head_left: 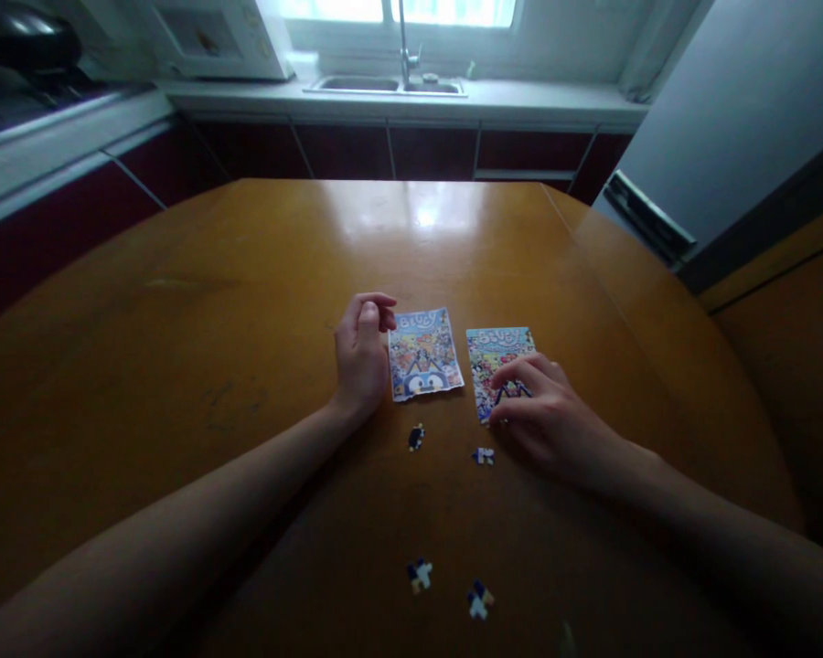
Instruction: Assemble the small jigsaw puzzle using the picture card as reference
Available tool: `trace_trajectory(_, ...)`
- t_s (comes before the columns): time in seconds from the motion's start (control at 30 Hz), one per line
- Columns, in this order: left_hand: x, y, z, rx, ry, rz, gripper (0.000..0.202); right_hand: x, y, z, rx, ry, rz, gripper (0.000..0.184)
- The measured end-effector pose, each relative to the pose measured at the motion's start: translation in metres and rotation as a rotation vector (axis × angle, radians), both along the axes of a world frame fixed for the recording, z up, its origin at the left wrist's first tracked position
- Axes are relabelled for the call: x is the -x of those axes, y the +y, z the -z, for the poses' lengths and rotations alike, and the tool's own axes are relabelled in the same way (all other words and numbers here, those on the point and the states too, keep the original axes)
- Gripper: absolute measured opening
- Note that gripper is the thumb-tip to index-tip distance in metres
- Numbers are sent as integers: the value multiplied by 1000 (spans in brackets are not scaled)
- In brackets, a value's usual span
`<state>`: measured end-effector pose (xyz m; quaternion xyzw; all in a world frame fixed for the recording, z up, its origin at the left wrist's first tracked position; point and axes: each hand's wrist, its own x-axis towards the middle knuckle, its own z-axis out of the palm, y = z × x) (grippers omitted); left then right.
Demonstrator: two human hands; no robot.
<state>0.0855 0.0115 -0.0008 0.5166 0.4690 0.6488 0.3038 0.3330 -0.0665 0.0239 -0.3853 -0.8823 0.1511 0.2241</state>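
Note:
A creased picture sheet [425,355] with a colourful cartoon crowd lies on the table. My left hand [363,352] rests on its side at the sheet's left edge, fingers loosely curved and nothing visible in them. To the right lies a jigsaw puzzle [484,356] with a similar picture, its lower right part hidden by my right hand [545,402]. The thumb and index finger of that hand touch the puzzle's lower part with a gap between them. Below are loose puzzle pieces: a dark one [417,438], a white-and-purple one [484,455], and two nearer me [420,575], [480,599].
The brown wooden table [281,265] has a rounded edge. Beyond it, a counter with a double sink [357,84] and tap [406,64] runs below a window. A white microwave [206,37] stands at the back left, a pale fridge [741,110] at the right.

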Motion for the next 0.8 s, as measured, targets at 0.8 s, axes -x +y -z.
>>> trace_trajectory(0.8, 1, 3, 3, -11, 8, 1, 23, -7, -4, 0, -5, 16, -75, 14)
